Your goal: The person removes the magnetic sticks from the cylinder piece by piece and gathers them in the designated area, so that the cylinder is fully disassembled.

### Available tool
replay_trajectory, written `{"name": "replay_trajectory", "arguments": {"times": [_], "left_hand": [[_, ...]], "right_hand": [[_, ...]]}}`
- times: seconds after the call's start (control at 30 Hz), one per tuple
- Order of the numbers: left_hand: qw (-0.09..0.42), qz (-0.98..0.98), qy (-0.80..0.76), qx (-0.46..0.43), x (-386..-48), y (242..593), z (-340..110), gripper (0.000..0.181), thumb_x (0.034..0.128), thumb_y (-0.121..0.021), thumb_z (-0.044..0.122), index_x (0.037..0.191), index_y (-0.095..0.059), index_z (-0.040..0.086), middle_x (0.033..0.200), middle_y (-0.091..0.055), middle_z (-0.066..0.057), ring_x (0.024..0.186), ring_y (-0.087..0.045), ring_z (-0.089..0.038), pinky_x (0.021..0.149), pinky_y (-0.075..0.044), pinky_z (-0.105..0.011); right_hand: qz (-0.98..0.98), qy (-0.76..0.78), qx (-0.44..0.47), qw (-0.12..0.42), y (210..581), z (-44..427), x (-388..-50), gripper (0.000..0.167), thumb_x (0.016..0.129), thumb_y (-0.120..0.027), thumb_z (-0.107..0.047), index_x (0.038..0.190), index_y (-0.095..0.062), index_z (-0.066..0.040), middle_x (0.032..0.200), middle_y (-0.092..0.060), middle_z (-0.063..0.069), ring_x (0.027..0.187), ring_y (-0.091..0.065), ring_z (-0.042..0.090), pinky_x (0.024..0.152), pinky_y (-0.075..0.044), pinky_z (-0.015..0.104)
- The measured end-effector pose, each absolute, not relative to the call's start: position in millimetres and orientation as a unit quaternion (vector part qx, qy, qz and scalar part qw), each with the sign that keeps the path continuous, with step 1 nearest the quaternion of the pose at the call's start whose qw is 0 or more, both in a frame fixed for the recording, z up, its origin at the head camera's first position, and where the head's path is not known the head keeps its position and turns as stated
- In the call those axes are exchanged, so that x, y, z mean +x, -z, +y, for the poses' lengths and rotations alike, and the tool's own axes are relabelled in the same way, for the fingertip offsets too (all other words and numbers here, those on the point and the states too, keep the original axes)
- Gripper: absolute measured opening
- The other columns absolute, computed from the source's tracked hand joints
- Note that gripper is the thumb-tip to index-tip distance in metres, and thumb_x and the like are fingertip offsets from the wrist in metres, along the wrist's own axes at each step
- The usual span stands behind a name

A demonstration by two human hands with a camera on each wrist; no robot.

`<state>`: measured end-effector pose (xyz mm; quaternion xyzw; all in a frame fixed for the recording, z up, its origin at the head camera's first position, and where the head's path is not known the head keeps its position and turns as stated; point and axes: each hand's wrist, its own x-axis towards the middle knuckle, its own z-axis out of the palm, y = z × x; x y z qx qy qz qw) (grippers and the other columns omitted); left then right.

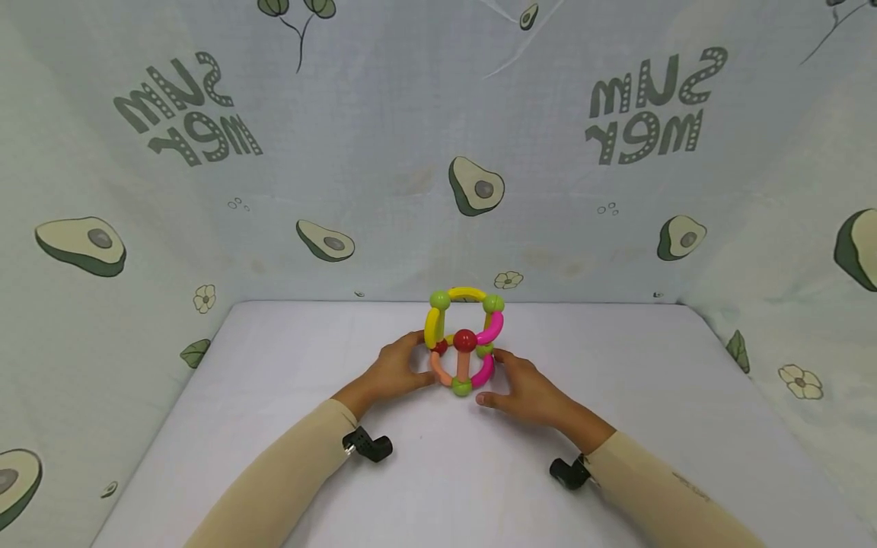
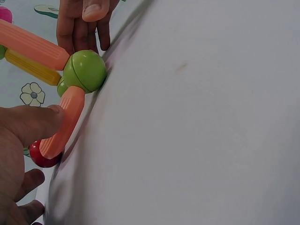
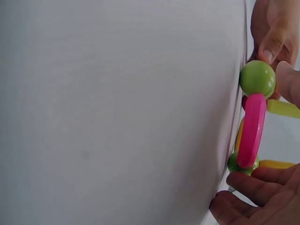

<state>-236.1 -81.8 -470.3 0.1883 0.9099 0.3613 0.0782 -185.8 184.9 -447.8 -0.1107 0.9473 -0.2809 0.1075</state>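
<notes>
Left hand (image 1: 393, 371), thumb on an orange bar (image 2: 71, 119), grip unclear, and right hand (image 1: 526, 392), thumb and fingers apart, flank a toy frame (image 1: 464, 364) standing on a white table (image 1: 466, 487), seemingly mostly built, one upper yellow bar (image 1: 432, 327) perhaps left to join.

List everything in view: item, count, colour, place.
ball-and-rod frame: one, multicoloured, between the hands
green balls: four visible, green, at the frame's corners
red balls: two visible, red, at the frame's corners
pink rods: two, pink, frame's right side
orange rods: two, orange, low front and left
yellow rods: several, yellow to yellow-green, top, left and back; overlaps hide the count
table: one, white, under the hands
backdrop: printed cloth, pale with green avocados and mirrored lettering, behind and beside the table
wrist cameras: two, black, at the wrists
sleeves: two, beige, on the forearms
left hand: one, left of the frame, touching it
right hand: one, right of the frame
</notes>
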Motion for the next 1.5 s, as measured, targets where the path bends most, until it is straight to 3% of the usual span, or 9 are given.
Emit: {"name": "replay_trajectory", "arguments": {"times": [0.23,0.83,1.27,1.5], "left_hand": [[0.067,0.914,-0.345,0.203,-237.6,470.3,-80.0,0.075,0.0868,-0.081,0.032,0.149,-0.048,0.008,0.145,-0.056,-0.007,0.136,-0.05,-0.029,0.113,-0.037,-0.053],[0.052,0.903,-0.357,0.233,-230.6,470.7,-86.6,0.061,0.0873,-0.082,0.028,0.14,-0.058,0.008,0.138,-0.06,-0.006,0.136,-0.048,-0.029,0.116,-0.033,-0.052],[0.052,0.91,-0.337,0.234,-219.9,472.0,-89.9,0.062,0.0875,-0.082,0.03,0.14,-0.059,0.008,0.134,-0.061,-0.005,0.131,-0.048,-0.03,0.113,-0.033,-0.055],[0.054,0.912,-0.331,0.237,-216.0,471.6,-91.4,0.062,0.0882,-0.082,0.03,0.141,-0.059,0.008,0.135,-0.06,-0.005,0.134,-0.045,-0.031,0.113,-0.031,-0.056]], "right_hand": [[0.948,0.272,-0.117,0.114,447.8,181.1,-189.0,0.096,0.085,-0.083,-0.043,0.156,-0.035,0.0,0.154,-0.044,0.021,0.142,-0.039,0.041,0.109,-0.041,0.057],[0.951,0.257,-0.118,0.123,444.8,179.4,-200.4,0.11,0.074,-0.091,-0.045,0.157,-0.033,-0.001,0.149,-0.048,0.019,0.136,-0.046,0.037,0.101,-0.049,0.055],[0.951,0.251,-0.132,0.124,445.1,179.8,-212.2,0.103,0.072,-0.094,-0.038,0.151,-0.04,-0.001,0.137,-0.057,0.014,0.125,-0.054,0.03,0.096,-0.054,0.051],[0.952,0.245,-0.134,0.128,442.5,180.7,-214.5,0.101,0.072,-0.094,-0.035,0.151,-0.041,-0.002,0.137,-0.058,0.015,0.127,-0.054,0.032,0.099,-0.051,0.054]]}}
